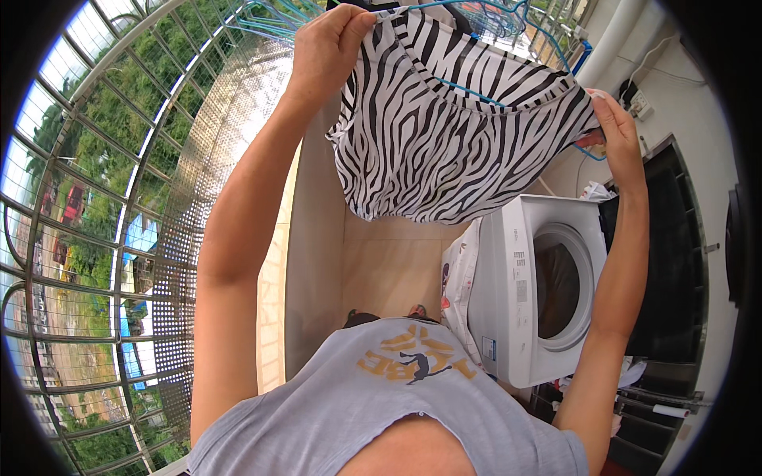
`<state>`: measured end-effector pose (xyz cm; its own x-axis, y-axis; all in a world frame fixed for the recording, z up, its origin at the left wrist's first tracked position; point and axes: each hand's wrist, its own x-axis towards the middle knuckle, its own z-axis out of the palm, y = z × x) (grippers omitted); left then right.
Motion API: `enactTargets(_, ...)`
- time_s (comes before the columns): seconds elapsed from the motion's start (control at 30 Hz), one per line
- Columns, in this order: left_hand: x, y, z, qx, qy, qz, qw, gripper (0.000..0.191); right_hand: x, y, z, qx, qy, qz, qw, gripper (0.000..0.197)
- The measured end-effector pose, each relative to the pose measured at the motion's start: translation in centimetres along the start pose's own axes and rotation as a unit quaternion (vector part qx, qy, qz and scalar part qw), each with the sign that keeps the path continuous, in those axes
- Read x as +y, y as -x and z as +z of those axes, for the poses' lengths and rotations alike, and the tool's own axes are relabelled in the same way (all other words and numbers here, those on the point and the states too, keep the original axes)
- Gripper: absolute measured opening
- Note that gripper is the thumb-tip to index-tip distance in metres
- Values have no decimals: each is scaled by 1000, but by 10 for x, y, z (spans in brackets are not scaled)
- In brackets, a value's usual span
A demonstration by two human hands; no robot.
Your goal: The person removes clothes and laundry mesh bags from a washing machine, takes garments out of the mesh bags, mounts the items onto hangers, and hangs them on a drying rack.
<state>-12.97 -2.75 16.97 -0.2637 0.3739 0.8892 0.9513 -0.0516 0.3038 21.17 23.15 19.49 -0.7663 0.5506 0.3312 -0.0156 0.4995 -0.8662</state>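
A black-and-white zebra-print top [440, 149] is spread between my hands at the top of the head view. Its left shoulder edge is pinched in my left hand [333, 44]. My right hand [616, 128] grips the opposite shoulder edge, where a blue clothes hanger [592, 156] pokes out near the fingers. Part of this hanger shows through the wide neckline; the rest lies hidden in the fabric. More blue hangers [268, 21] hang beyond my left hand, and dark clothing shows behind the top.
A white front-loading washing machine [518, 297] stands low on the right, with a printed cover [461, 285] along its side. On the left are a metal window grille [119, 238] and a perforated metal sheet [208, 154]. Tiled floor [387, 262] lies below the top.
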Motion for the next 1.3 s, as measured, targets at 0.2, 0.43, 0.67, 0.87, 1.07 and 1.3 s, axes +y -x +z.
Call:
enactTargets(0.2,3,6,15,-37,52,-65,996,25,-5,14,-8,-127,93,7,987,25)
enactTargets(0.43,-66,-12,29,-148,-80,15,986,31,-18,25,-10,-95,110,20,989,21)
enactTargets(0.67,-97,-62,36,-419,-415,81,803,39,-41,2,20,-73,192,-18,979,15)
enactTargets(0.87,-127,-66,4,-447,-437,44,779,10,-43,-34,48,-44,182,-44,981,15)
enactTargets(1.07,-136,-48,-36,-394,-406,38,824,10,-63,-104,96,-28,150,-56,987,19)
enactTargets(1.3,-137,-36,-68,-320,-322,16,891,16,-58,-214,171,-13,204,-61,977,23)
